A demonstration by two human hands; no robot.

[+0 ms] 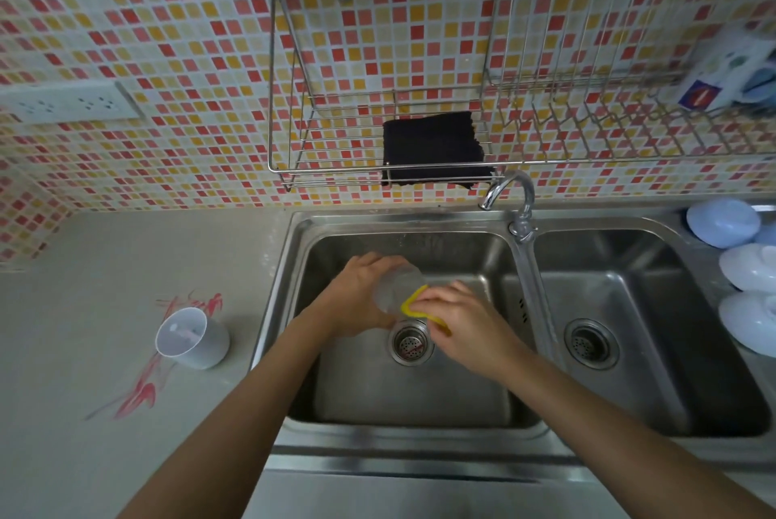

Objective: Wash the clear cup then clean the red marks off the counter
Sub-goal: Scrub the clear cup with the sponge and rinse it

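Note:
Over the left basin of the steel sink (pixel 294 249), my left hand (pixel 361 296) grips the clear cup (pixel 399 287), which lies tilted on its side. My right hand (pixel 466 321) holds a yellow sponge (pixel 413 304) pressed against the cup's mouth. Red marks (pixel 142 388) streak the grey counter left of the sink, with more red marks just behind a white cup (pixel 193 338) that stands among them.
A tap (pixel 518 199) rises between the two basins, its spout over the left one. A black cloth (pixel 432 149) hangs in the wire rack on the tiled wall. White and pale blue bowls (pixel 722 222) sit at the right edge. A drain strainer (pixel 409 344) lies below the hands.

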